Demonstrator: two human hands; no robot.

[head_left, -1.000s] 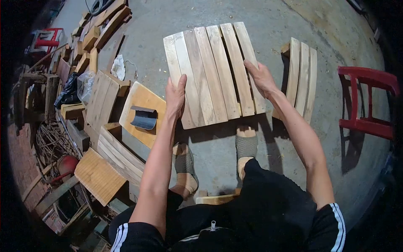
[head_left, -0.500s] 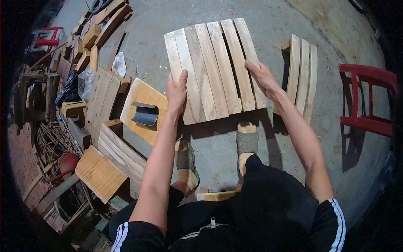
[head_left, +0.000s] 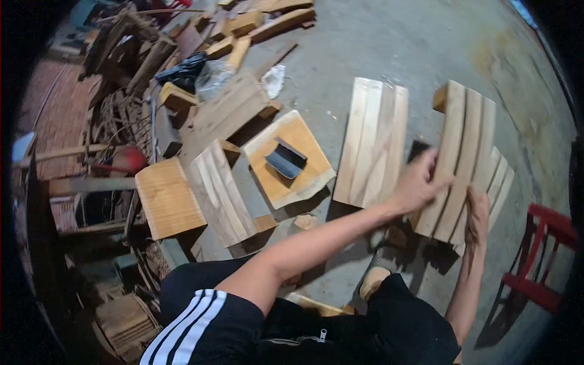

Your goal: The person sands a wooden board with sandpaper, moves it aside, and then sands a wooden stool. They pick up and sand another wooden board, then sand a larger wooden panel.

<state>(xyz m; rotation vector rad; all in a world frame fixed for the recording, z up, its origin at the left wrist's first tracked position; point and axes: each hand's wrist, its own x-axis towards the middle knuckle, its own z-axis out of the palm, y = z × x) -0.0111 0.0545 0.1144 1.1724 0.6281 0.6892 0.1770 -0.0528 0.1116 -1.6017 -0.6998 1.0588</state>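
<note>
Both hands are on a curved wooden slat panel (head_left: 462, 152) that stands tilted on the concrete floor at the right. My left hand (head_left: 418, 181) reaches across and grips its left edge. My right hand (head_left: 477, 214) holds its lower right edge. A wooden block sits at the panel's top end. A second curved panel (head_left: 502, 176) shows just behind it. To the left of my hands a flat slat panel (head_left: 372, 141) lies on the floor, untouched.
A red plastic stool (head_left: 543, 258) stands at the right edge. A yellow board (head_left: 304, 176) with a dark curved piece (head_left: 285, 158) on it lies left of the flat panel. More slat panels (head_left: 222, 193), a plank (head_left: 165, 198) and piled scrap wood (head_left: 243, 27) fill the left side.
The flat slat panel that both hands held now lies on the floor. My view has swung round, and both hands have moved to the curved panel on the right.
</note>
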